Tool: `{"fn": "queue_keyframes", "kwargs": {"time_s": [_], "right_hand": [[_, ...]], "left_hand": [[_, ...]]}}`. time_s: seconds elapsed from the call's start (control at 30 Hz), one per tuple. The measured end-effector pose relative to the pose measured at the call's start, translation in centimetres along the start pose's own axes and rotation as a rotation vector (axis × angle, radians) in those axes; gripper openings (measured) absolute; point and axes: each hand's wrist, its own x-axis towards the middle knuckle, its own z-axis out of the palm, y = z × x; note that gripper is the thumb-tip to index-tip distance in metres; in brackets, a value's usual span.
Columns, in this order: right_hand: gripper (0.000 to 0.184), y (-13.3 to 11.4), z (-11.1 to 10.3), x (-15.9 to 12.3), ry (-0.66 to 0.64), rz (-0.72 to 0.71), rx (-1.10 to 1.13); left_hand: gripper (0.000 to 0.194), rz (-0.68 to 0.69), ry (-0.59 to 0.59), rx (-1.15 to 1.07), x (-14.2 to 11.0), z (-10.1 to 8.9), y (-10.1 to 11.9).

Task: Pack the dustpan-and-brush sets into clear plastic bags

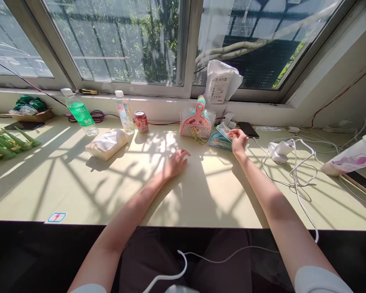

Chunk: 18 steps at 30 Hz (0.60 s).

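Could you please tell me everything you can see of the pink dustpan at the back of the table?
The pink dustpan looks like plastic, with a broad, flared body and a short handle pointing up, a hole in it. Pale bristles show along its lower part, and a second, multicoloured handle rises behind. Clear, crinkled wrapping surrounds it. It stands upright near the wall, a yellow printed strip at its lower front. Neither hand touches it; whether it leans on the wall is unclear.
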Motion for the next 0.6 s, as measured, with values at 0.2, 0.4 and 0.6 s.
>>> {"fn": "queue_keyframes", "kwargs": {"time_s": [0.2, 0.4, 0.6], "right_hand": [[0.020, -0.7, -2.3, 3.6, 0.086, 0.064, 0.139], [0.027, 0.1, -4.8, 3.8, 0.030, 0.101, 0.261], [0.030, 2.1, -6.9, 2.1, -0.064, 0.027, 0.157]], "left_hand": [[0.063, 0.037, -0.106, 0.070, 11.1, 6.0, 6.3], [0.039, -0.235, -0.045, -0.033, 16.4, 10.6, 8.9], [0.027, -0.244, 0.064, -0.167, 15.4, 13.0, 8.2]]}}
